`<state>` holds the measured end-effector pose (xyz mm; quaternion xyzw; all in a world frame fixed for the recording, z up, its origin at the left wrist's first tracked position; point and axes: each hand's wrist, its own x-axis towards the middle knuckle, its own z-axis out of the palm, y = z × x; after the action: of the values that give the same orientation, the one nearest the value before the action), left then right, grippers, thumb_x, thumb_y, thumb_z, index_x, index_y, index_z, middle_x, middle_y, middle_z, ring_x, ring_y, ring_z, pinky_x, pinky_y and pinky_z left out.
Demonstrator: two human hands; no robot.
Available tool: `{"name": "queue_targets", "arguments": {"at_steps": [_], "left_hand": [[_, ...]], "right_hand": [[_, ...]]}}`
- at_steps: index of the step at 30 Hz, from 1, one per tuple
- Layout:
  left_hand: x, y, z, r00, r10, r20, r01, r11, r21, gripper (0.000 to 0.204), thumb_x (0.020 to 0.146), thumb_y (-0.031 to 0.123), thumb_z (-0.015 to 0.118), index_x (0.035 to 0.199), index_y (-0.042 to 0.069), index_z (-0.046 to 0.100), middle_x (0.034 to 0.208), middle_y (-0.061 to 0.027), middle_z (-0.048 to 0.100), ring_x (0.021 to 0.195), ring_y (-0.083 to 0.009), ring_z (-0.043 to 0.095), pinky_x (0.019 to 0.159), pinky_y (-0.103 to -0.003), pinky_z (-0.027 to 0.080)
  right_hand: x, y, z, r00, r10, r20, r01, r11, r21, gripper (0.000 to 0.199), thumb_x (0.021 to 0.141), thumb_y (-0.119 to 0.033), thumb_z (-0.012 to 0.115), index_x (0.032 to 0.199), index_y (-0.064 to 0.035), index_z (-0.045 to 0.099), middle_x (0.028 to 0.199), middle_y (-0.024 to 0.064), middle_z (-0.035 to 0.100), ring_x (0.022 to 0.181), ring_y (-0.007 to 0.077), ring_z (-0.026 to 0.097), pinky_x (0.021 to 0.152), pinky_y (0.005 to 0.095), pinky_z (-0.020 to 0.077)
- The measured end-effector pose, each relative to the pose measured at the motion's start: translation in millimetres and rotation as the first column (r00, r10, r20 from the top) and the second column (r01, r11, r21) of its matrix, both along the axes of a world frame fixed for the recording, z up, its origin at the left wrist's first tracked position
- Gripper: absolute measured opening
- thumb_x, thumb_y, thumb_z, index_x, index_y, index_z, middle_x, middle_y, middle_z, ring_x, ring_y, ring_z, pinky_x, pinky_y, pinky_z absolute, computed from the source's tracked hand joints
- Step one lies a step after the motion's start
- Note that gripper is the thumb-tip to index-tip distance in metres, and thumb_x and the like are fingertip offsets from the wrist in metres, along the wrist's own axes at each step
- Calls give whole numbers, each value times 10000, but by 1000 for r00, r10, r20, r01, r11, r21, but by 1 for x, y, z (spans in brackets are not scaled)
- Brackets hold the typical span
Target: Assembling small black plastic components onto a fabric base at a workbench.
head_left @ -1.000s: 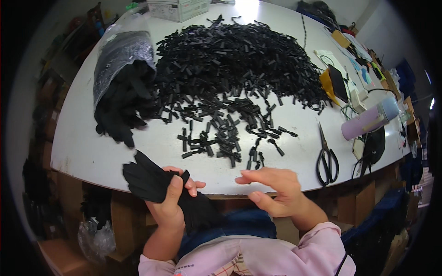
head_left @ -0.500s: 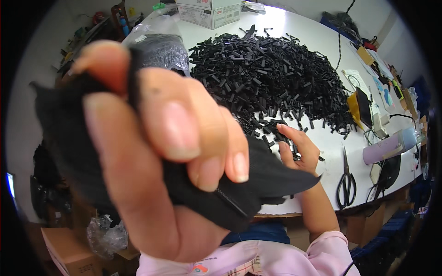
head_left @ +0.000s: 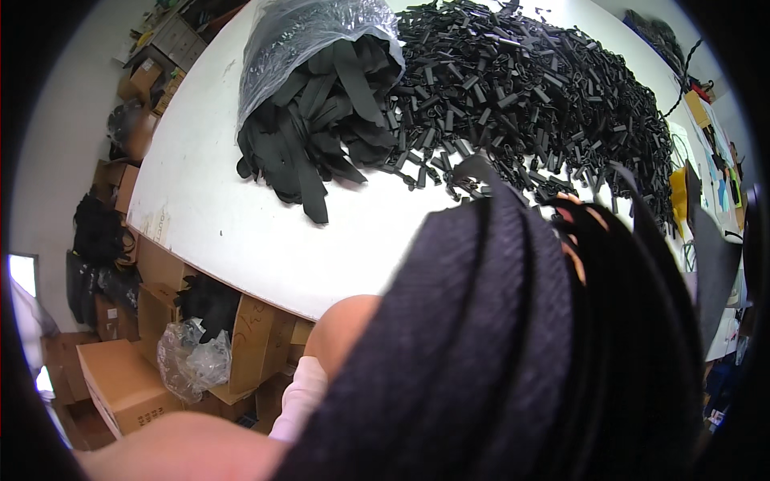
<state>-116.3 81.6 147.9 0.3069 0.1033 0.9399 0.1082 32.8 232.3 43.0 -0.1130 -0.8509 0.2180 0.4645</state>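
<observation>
So the whole lower right of the frame is basically filled by a bundle of black woven straps [head_left: 497,353], held so close to the camera that it blocks most of the view. You can see the weave on the broad folds, and thinner strap edges fan out toward the right.

The fingers are the tricky part. Only a sliver of skin [head_left: 571,252] peeks through between the straps at centre right, just under the top of the bundle, so the straps lie in front of and around whatever is holding them. Which hand that is, and whether its fingers are curled shut on the straps or loose, I can't tell. A bare forearm [head_left: 180,457] runs along the bottom left edge, and a rounded bit of skin [head_left: 345,329] with a pale pink sleeve [head_left: 301,397] below it shows at lower centre, right against the bundle's left edge.

Behind all that, the white round table [head_left: 216,216] takes up the upper half. At top centre there's a clear plastic bag [head_left: 313,36] lying open with more black straps [head_left: 321,128] spilling out of it toward the lower left. Just beside it, touching, a big heap of small black plastic buckle pieces [head_left: 529,96] spreads across the upper right.

Under the table on the left are cardboard boxes [head_left: 120,381] and a crumpled clear bag [head_left: 192,361].
</observation>
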Motion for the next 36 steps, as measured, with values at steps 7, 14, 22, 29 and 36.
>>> {"name": "queue_targets", "arguments": {"at_steps": [7, 14, 22, 29, 36], "left_hand": [[-9, -32, -4, 994, 97, -60, -98, 995, -9, 151, 717, 64, 450, 854, 19, 409, 727, -24, 439, 566, -107, 401, 526, -237, 400], [-5, -45, -7, 984, 153, -93, -150, 988, 38, 189, 699, 44, 455, 880, 4, 419, 713, -22, 444, 557, -111, 407, 508, -239, 408], [6, -44, -8, 981, 163, -103, -151, 982, 113, 235, 679, 22, 460, 910, -12, 430, 697, -20, 450, 546, -115, 414, 488, -241, 417], [21, -38, -12, 987, 132, -96, -116, 980, 163, 277, 661, 2, 464, 936, -27, 440, 683, -18, 456, 537, -118, 420, 470, -244, 425], [29, -24, -13, 992, 99, -84, -78, 972, 222, 320, 643, -18, 469, 962, -41, 450, 669, -16, 461, 528, -122, 425, 453, -246, 433]], "right_hand": [[7, 8, -19, 997, 20, 71, -5, 979, -203, 109, 690, 6, 482, 792, 8, 523, 681, 143, 510, 562, 275, 482, 519, 313, 379], [7, 5, -16, 991, 59, 119, -17, 944, -330, 167, 737, -25, 483, 898, 6, 510, 798, 139, 530, 686, 244, 507, 632, 304, 385], [8, -2, -8, 982, 38, 185, 50, 892, -448, 240, 790, -61, 485, 1020, 3, 496, 932, 135, 553, 828, 207, 537, 761, 293, 393], [7, -10, -6, 973, -63, 223, 144, 919, -367, 256, 785, -38, 509, 1033, 23, 496, 950, 133, 578, 850, 189, 572, 758, 268, 436], [5, 0, -22, 999, -41, -15, 35, 957, -288, 223, 705, -33, 592, 920, 16, 560, 791, 129, 595, 662, 194, 596, 587, 254, 468]]}}
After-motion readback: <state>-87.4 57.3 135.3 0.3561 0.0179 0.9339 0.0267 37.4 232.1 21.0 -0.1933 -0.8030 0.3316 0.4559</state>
